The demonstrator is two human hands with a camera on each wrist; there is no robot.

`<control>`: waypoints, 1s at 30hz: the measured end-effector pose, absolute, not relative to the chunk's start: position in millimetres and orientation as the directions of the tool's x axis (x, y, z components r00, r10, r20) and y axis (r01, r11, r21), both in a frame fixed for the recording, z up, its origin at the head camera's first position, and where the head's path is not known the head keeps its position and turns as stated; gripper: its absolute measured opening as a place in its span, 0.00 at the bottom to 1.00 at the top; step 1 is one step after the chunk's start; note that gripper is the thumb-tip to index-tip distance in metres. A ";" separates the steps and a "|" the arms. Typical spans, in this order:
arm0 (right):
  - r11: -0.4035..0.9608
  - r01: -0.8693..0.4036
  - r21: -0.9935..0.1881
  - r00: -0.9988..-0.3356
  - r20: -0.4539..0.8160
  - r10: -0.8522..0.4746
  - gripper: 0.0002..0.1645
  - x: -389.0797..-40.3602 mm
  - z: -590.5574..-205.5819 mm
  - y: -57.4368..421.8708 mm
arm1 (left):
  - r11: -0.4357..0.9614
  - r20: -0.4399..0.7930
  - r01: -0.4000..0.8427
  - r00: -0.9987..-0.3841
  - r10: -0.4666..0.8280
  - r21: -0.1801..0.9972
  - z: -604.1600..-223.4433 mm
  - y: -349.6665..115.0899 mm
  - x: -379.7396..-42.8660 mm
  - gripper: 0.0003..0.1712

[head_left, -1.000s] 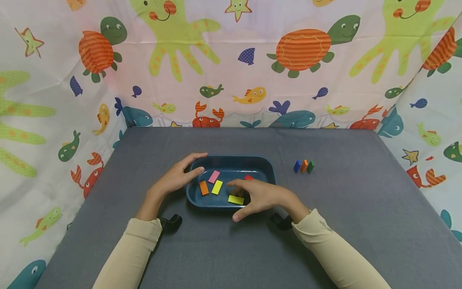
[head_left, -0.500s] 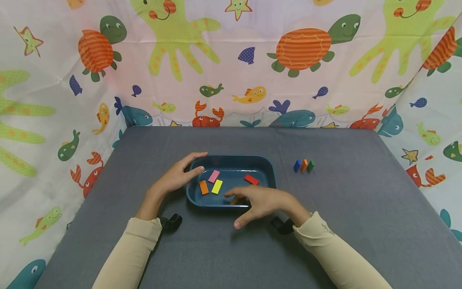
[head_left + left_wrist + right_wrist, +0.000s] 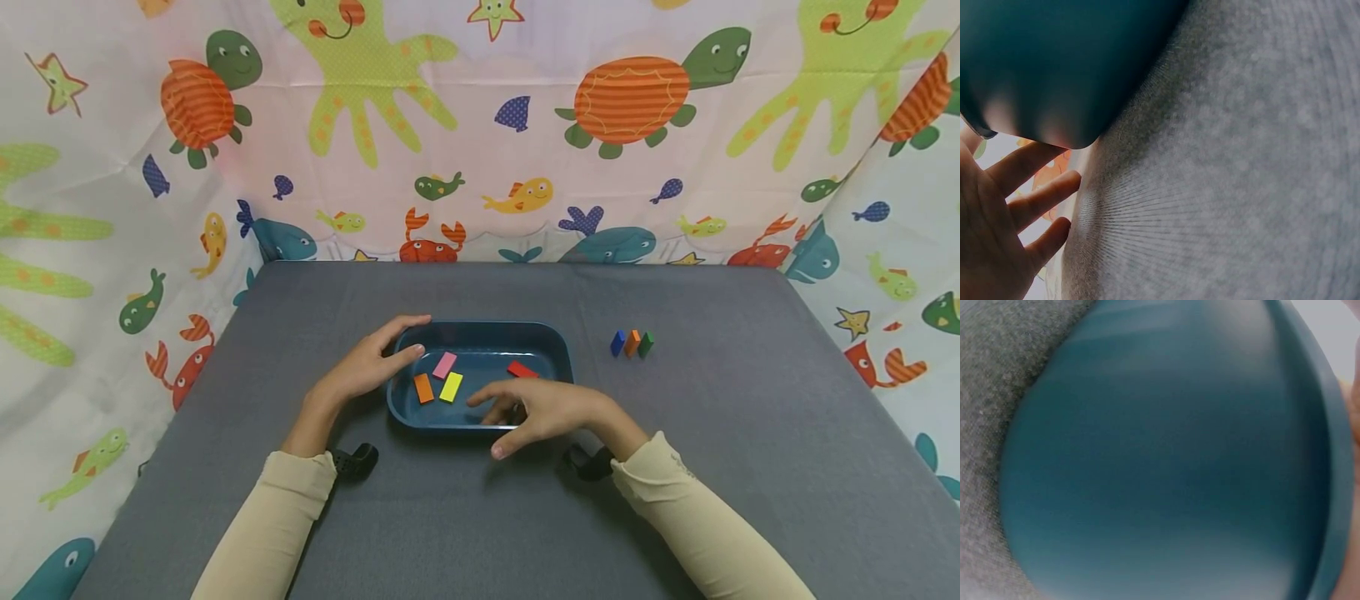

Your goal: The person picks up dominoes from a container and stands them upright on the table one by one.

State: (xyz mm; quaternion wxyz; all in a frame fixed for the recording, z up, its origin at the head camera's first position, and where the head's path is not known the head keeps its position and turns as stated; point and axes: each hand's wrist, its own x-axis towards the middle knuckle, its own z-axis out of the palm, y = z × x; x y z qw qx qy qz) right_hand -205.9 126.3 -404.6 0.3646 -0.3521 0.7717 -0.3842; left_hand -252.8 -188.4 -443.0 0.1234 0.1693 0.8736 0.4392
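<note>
Partly under the right hand (image 3: 547,408) sits the tray (image 3: 487,335), red block (image 3: 522,369) just past its knuckles. Thumb's spread; can't tell if hidden fingers grip anything. Left hand (image 3: 363,367)'s relaxed against the tray. Picking step, I'd guess; next probably needs a clean pinch.

The person wore pale cream sleeves, the left sleeve (image 3: 262,525) and right sleeve (image 3: 708,521) matching, long and plain, gathered into creased folds at the cuffs (image 3: 303,468). Small greyish marks (image 3: 678,468) showed near the right cuff. Beside each wrist sat a black, rounded, curved device (image 3: 358,462). Both hands (image 3: 553,408) were bare.
</note>
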 end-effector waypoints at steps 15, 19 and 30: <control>0.402 -0.197 -0.894 -0.462 -0.277 -0.842 0.39 -207.4 -397.6 129.3 | 0.554 -0.059 0.195 -0.912 0.406 0.809 -443.1 -187.7 -253.0 0.31; 0.402 -0.196 -0.894 -0.473 -0.272 -0.838 0.41 -207.0 -396.0 129.5 | 0.558 -0.066 0.186 -0.914 0.400 0.809 -442.7 -187.5 -252.4 0.30; 0.363 -0.196 -0.911 -0.478 -0.234 -0.847 0.37 -210.0 -397.9 132.0 | 0.566 -0.079 0.175 -0.915 0.395 0.806 -443.5 -186.9 -253.3 0.31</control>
